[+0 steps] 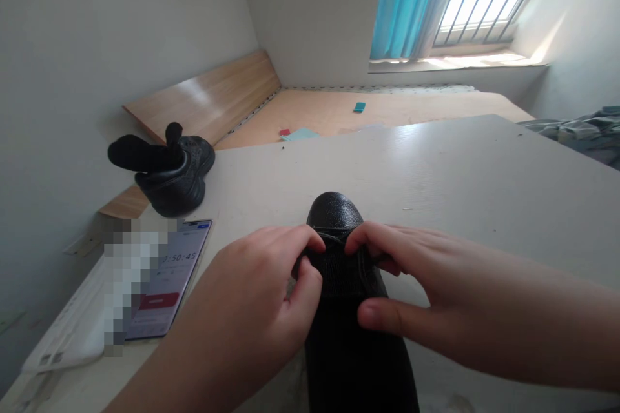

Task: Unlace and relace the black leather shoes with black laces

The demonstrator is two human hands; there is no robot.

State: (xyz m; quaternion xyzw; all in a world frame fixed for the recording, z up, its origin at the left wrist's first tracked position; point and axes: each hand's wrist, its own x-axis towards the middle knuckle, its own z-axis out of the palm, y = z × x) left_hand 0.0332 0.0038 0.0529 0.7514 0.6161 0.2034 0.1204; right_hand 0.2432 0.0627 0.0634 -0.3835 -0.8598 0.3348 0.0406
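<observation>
A black shoe [335, 210] points away from me on the white table, with black fabric covering its near part. Thin dark laces [332, 238] cross just behind its toe. My left hand [271, 290] is at the shoe's left side, its index finger on the laces and its thumb bent close below; what lies between them is hidden. On the right side, the index finger of my right hand [407, 271] presses at the laces, while its thumb rests apart, lower down near the black fabric.
Another black shoe [174, 187] with black fabric in it stands at the table's [436, 174] back left. A phone [169, 277] and a white object [72, 322] lie at the left. Behind is a wooden bed surface [411, 103] with small items.
</observation>
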